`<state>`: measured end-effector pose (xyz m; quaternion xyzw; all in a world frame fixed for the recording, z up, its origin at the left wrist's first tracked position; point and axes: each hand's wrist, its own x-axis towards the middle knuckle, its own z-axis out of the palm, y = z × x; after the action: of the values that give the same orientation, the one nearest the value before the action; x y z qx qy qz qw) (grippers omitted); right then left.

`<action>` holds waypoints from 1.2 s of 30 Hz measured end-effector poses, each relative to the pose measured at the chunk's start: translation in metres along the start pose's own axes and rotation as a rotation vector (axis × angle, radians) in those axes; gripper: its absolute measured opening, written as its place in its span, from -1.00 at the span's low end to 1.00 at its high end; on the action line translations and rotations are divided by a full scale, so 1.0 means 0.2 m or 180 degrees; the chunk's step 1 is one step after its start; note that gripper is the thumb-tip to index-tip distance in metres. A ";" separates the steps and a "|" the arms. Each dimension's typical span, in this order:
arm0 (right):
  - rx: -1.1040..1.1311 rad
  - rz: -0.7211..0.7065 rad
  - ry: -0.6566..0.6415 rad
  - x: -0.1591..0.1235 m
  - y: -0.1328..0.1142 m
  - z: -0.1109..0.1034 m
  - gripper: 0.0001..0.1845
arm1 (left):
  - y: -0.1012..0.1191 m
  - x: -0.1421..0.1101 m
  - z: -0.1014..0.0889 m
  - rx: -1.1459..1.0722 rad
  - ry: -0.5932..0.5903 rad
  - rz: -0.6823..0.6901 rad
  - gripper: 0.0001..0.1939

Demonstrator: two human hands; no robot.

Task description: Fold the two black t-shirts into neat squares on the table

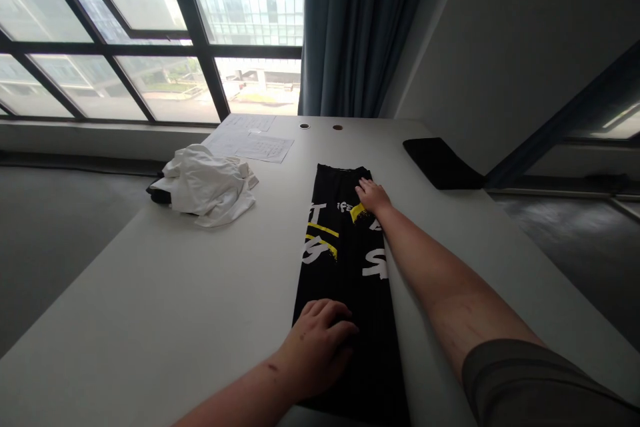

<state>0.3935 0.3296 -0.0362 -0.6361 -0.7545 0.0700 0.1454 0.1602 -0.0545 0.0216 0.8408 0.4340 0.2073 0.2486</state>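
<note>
A black garment (345, 293) with white lettering and yellow strokes lies in a long, narrow folded strip on the white table (220, 307). The folds hide what kind of garment it is. On its near part rests my left hand (320, 343), fingers loosely bent and apart, gripping nothing that I can see. My right hand (373, 197) lies with its fingers spread on the far right edge of the strip, beside a yellow patch.
A crumpled white cloth (210, 183) sits at the table's left edge, over something black. Behind it lie printed papers (263, 145). A black flat item (443, 163) is at the right edge. Two round holes mark the far end, before a window and blue curtain (350, 33).
</note>
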 end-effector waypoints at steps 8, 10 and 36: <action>-0.0417 0.0540 -0.0724 0.14 -0.06 -0.04 -0.22 | -0.03 -0.02 0.06 0.0530 -0.0095 -0.0083 -0.23; -0.0403 0.0649 -0.0687 0.16 -0.07 -0.04 -0.23 | -0.03 -0.02 0.05 0.0559 -0.0181 -0.0082 -0.23; -0.0208 0.0352 -0.0028 0.30 -0.24 -0.09 -0.63 | 0.00 0.02 0.04 0.0251 -0.0282 -0.0032 -0.81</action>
<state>0.3459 0.3791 0.0033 -0.6810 -0.7207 0.0562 0.1171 0.1663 -0.0532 0.0148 0.8561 0.4345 0.1514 0.2352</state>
